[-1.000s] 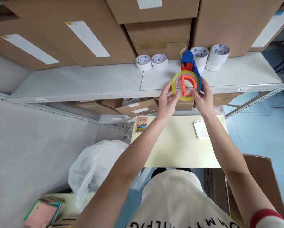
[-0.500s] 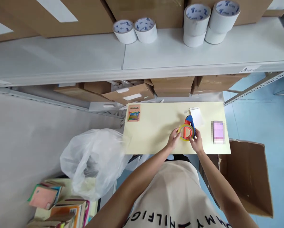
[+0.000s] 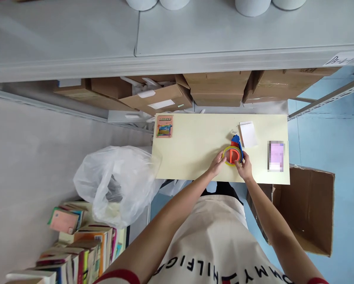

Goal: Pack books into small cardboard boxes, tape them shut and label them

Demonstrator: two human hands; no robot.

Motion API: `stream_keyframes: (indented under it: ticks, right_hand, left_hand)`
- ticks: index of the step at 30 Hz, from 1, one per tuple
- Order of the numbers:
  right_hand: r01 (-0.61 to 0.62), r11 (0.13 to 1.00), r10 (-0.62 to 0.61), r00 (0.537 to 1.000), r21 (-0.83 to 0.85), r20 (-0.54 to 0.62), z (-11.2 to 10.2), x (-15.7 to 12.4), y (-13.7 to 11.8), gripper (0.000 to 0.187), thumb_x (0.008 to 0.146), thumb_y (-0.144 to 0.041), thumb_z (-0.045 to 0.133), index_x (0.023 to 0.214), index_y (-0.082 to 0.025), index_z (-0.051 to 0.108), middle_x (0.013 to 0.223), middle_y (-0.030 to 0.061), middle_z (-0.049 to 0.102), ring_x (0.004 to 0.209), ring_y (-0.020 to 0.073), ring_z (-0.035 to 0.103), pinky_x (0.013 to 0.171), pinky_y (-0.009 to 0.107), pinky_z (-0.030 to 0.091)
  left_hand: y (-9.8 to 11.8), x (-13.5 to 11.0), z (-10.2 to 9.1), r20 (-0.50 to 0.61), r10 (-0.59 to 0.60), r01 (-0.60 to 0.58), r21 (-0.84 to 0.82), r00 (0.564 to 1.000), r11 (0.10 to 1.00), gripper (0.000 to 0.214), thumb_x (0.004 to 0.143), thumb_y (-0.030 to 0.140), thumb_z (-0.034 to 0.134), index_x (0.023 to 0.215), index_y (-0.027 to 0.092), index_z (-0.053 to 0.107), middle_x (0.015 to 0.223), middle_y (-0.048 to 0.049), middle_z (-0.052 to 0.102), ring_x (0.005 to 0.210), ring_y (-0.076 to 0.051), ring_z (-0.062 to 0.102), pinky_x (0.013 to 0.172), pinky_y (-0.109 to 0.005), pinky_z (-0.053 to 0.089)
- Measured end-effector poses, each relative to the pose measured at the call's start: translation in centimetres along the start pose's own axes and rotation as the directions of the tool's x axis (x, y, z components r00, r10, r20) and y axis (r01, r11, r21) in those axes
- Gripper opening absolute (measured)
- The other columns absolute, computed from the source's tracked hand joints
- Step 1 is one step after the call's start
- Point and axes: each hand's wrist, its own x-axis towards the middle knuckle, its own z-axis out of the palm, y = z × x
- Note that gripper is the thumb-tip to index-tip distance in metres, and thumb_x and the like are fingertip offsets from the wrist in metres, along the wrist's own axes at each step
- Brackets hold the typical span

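A tape dispenser (image 3: 233, 152) with a blue body, a red hub and a yellow-rimmed tape roll rests on the pale yellow table (image 3: 194, 150). My left hand (image 3: 217, 164) touches the roll's left edge with curled fingers. My right hand (image 3: 244, 167) grips the dispenser's right side from below. A white note pad (image 3: 248, 134) lies just beyond the dispenser. A blurred pink item (image 3: 275, 156) lies at the table's right end.
A small colourful booklet (image 3: 164, 126) lies at the table's far left corner. A white shelf (image 3: 177, 43) with tape rolls hangs above, cardboard boxes (image 3: 215, 88) beneath it. An open carton (image 3: 308, 205) stands right, a plastic bag (image 3: 118, 183) and stacked books (image 3: 76, 244) left.
Both hands brought the tape dispenser down from in front of the shelf onto the table. The view tilted downward, so the shelf and rolls slid toward the top edge.
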Motion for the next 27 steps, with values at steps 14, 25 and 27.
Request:
stream_keyframes:
  ticks: [14, 25, 27]
  right_hand:
    - [0.484, 0.828, -0.539, 0.827, -0.283, -0.16, 2.3, -3.4, -6.1, 0.041, 0.089, -0.035, 0.051, 0.125, -0.015, 0.05, 0.124, 0.0197, 0.058, 0.12, 0.0321, 0.055, 0.099, 0.054, 0.044]
    - [0.821, 0.561, -0.638, 0.509, -0.104, 0.578, 24.4, -8.4, -17.0, 0.026, 0.087, -0.022, 0.044, 0.103, -0.018, 0.064, 0.104, 0.0135, 0.07, 0.1, 0.026, 0.065, 0.092, 0.046, 0.053]
    - [0.872, 0.485, -0.598, 0.384, -0.063, 0.704, 28.7, -10.8, -18.9, 0.027, 0.087, -0.018, 0.044, 0.104, -0.019, 0.066, 0.105, 0.0118, 0.07, 0.103, 0.0244, 0.065, 0.094, 0.043, 0.052]
  left_hand:
    - [2.4, -9.2, -8.3, -0.053, 0.072, -0.038, 0.477, 0.996, 0.878, 0.078, 0.077, 0.053, 0.067, 0.144, 0.021, 0.045, 0.152, -0.0096, 0.042, 0.142, -0.028, 0.038, 0.117, -0.044, 0.032]
    - [1.3, -26.2, -26.0, -0.694, 0.341, 0.064, 0.487, 0.634, 0.871, 0.03, 0.086, 0.034, 0.055, 0.11, 0.022, 0.068, 0.116, -0.0054, 0.072, 0.106, -0.022, 0.068, 0.093, -0.035, 0.055]
    - [-0.2, -28.4, -29.7, -0.781, 0.292, 0.095, 0.407, 0.553, 0.909, 0.027, 0.087, 0.031, 0.055, 0.108, 0.02, 0.067, 0.114, -0.0074, 0.073, 0.107, -0.023, 0.068, 0.091, -0.035, 0.056]
